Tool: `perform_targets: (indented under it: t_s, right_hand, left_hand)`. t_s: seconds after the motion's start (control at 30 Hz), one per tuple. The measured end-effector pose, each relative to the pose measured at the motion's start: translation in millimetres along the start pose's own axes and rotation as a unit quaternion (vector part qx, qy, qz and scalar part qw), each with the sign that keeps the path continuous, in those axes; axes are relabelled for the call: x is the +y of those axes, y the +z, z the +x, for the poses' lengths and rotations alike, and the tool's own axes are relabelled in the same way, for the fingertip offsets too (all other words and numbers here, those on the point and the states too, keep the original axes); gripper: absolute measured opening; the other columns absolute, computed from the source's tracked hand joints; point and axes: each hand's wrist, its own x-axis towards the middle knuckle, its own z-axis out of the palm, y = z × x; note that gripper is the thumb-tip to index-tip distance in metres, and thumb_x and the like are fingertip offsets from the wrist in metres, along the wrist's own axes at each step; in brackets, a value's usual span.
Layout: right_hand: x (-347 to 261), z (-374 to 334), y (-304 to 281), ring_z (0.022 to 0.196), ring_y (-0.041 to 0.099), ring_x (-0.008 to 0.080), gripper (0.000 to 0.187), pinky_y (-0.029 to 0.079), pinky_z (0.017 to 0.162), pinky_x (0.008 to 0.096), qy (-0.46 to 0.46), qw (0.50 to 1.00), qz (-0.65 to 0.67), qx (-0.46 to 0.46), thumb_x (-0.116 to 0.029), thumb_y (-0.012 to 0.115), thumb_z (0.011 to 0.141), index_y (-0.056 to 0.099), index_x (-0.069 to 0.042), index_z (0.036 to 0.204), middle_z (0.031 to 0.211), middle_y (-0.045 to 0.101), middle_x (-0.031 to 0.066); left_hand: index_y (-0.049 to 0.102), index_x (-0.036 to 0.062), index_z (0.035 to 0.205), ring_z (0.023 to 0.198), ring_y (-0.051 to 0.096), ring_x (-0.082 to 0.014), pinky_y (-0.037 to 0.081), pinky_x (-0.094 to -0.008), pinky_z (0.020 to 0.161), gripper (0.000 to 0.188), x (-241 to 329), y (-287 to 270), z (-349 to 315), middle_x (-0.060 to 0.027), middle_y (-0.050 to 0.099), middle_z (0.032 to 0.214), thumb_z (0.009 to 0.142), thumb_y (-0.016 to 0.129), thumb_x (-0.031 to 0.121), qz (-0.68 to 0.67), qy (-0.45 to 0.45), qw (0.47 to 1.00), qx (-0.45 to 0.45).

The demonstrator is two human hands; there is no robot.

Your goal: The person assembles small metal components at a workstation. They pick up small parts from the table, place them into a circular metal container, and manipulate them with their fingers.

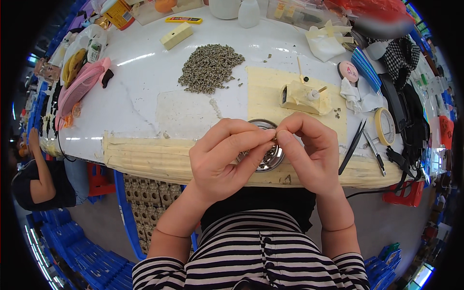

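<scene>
Over a round shiny metal dish [276, 162] at the table's front edge, my left hand [227, 157] and my right hand [311, 152] meet at their fingertips. Both pinch at one spot, where a tiny metal-coloured piece [275, 139] barely shows; its kind is too small to make out. Small metal parts [268, 155] lie in the dish, partly hidden by my fingers. Beyond my hands is a large heap of small grey-brown metal parts [210, 67]. A tape-wrapped block [305, 98] with a stick and a white knob stands past my right hand.
Black tweezers [353, 147], a pen-like tool [374, 152] and a tape roll [384, 126] lie at right. A pink fan [84, 87] stands left, a cream block [176, 36] behind the heap. A blue crate [128, 212] of metal parts is below the table; another person [46, 179] sits left.
</scene>
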Motion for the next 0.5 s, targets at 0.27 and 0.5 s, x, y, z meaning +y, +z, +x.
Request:
perform_targets:
  t_s: [0.27, 0.5]
  right_hand:
    - [1.5, -0.1, 1.8, 0.075, 0.059, 0.0084, 0.007, 0.048, 0.069, 0.0242, 0.004, 1.0, -0.02, 0.01, -0.003, 0.069, 0.091, 0.066, 0.003, 0.089, 0.079, 0.066, 0.0039]
    - [5.4, 0.4, 3.8, 0.073, 0.063, 0.0137, 0.007, 0.048, 0.068, 0.0262, -0.065, 0.992, -0.107, 0.029, -0.001, 0.073, 0.086, 0.069, 0.001, 0.09, 0.081, 0.068, 0.0058]
  left_hand:
    - [0.072, -0.003, 0.097, 0.083, 0.063, -0.0156, 0.05, -0.0251, 0.07, 0.02, -4.5, -2.1, -1.1, -0.01, 0.068, 0.092, 0.08, 0.073, -0.012, -0.045, -0.055, 0.997, -0.009]
    - [0.071, -0.0035, 0.096, 0.084, 0.063, -0.0155, 0.051, -0.0254, 0.07, 0.018, -4.5, -2.9, -1.9, -0.0102, 0.067, 0.092, 0.08, 0.072, -0.012, -0.046, -0.069, 0.997, 0.002]
